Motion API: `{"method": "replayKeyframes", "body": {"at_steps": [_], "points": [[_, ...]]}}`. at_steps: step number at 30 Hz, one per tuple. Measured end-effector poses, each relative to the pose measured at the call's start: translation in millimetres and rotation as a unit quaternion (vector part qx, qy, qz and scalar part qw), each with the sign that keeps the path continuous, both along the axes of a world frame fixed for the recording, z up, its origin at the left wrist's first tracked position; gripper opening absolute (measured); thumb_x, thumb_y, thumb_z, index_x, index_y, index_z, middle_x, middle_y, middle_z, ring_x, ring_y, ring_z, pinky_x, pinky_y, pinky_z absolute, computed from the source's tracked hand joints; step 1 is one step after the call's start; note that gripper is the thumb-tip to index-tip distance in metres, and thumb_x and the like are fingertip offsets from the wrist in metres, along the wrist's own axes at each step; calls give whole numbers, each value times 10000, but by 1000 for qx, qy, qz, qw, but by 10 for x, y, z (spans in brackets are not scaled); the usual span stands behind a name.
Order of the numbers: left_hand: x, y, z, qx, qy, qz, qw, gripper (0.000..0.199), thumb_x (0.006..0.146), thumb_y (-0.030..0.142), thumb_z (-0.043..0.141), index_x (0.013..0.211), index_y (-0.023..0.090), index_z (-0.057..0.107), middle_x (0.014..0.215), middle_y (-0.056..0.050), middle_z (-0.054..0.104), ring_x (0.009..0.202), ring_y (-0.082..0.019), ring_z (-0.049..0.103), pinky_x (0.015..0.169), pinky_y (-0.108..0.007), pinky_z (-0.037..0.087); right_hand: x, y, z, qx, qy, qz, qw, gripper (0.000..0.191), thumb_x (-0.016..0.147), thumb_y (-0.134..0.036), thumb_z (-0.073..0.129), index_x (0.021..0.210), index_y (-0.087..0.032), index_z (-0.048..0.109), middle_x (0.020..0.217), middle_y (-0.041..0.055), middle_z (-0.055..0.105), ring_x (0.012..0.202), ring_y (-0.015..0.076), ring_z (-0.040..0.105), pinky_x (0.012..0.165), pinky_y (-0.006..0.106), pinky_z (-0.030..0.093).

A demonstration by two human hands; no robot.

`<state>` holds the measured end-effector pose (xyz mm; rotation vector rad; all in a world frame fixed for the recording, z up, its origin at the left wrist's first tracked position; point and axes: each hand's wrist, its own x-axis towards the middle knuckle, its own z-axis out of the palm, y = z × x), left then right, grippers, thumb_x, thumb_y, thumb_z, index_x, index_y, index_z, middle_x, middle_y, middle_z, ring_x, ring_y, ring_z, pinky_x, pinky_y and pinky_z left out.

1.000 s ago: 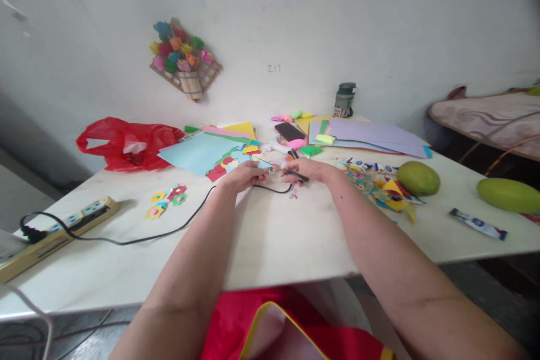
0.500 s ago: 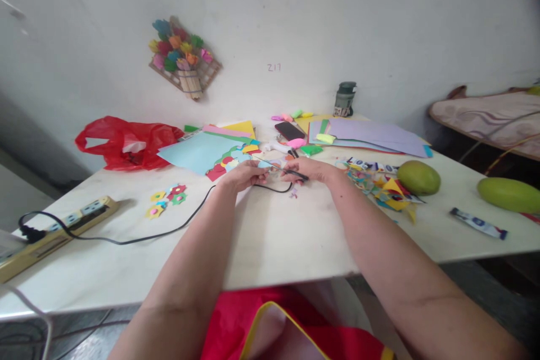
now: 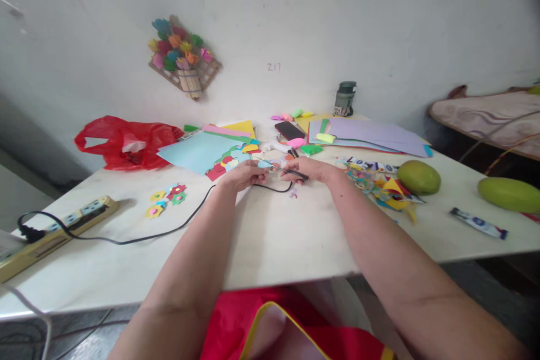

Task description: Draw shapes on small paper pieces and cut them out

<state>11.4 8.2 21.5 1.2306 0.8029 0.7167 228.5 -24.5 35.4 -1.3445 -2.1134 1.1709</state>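
My right hand (image 3: pixel 306 169) is closed on a pair of scissors (image 3: pixel 301 175) with dark handles; the thin blades point left. Fingers of my left hand (image 3: pixel 247 173) pinch a small light-blue piece of paper (image 3: pixel 264 165), close to the blades. Whether the blades touch the paper I cannot tell. Just beyond my left hand lie colourful cut paper shapes (image 3: pixel 228 160) on a light-blue sheet (image 3: pixel 196 152). A white glue gun (image 3: pixel 276 147) rests behind the hands, partly hidden, and a black cord (image 3: pixel 169 232) runs from there to the left.
On the left are finished paper flowers (image 3: pixel 155 211), a power strip (image 3: pixel 80 224) and a red plastic bag (image 3: pixel 130 143). To the right lie paper scraps (image 3: pixel 386 188), two green fruits, one a mango-like fruit (image 3: pixel 419 177), and a tube (image 3: pixel 478 223). A phone (image 3: pixel 290 130) and bottle (image 3: pixel 345 99) sit behind.
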Motion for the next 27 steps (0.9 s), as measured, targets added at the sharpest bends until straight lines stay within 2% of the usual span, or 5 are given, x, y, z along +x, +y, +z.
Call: {"method": "replayKeyframes", "body": {"at_steps": [14, 27], "points": [[-27, 19, -22, 10, -12, -9, 1000, 124, 681, 153, 732, 707, 77, 637, 587, -11, 592, 474, -59, 524, 568, -222, 502, 37, 94, -110, 8, 10, 12, 1000, 403, 687, -489, 659, 892, -143, 632, 546, -43, 492, 437, 57, 411, 422, 195, 304], [-21, 4, -20, 16, -5, -9, 1000, 137, 662, 156, 747, 697, 84, 636, 573, -8, 596, 469, -58, 518, 574, -227, 494, 3, 18, -29, -2, 9, 2, 1000, 376, 684, -491, 661, 823, -145, 614, 544, -40, 497, 418, 48, 409, 398, 188, 271]]}}
